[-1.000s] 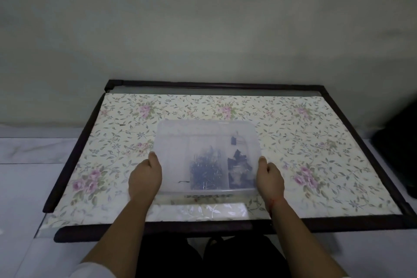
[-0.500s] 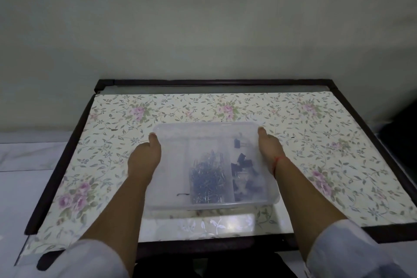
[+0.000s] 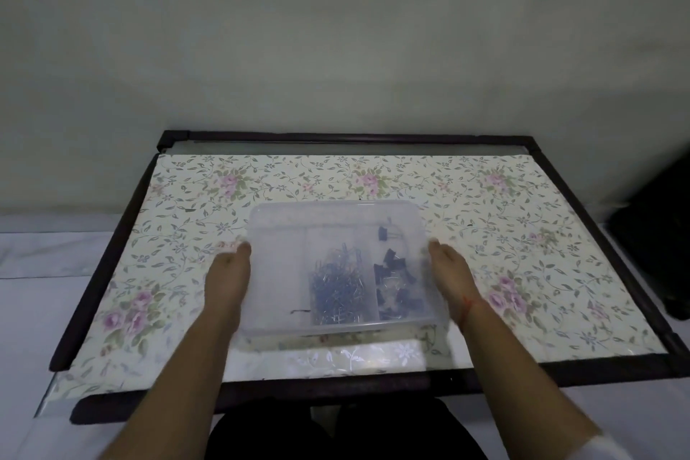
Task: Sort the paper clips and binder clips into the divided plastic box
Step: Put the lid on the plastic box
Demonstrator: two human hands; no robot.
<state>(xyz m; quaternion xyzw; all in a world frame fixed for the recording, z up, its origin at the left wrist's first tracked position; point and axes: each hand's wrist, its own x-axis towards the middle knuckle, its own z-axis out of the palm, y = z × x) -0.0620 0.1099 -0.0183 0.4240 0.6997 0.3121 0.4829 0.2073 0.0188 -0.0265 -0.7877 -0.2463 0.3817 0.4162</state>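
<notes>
— On the flowered worktop (image 3: pixel 522 235), near its front edge, what's that?

— A clear divided plastic box (image 3: pixel 278 273). Silvery-blue wire paper clips (image 3: pixel 338 288) fill the middle compartment, black binder clips (image 3: pixel 397 282) the right one.

— And the left compartment?

— One small dark bit; I can't tell what.

— The hands?

— Left hand (image 3: pixel 227 278) and right hand (image 3: pixel 450 278) each have a grip on a side wall, holding the box between them.
</notes>
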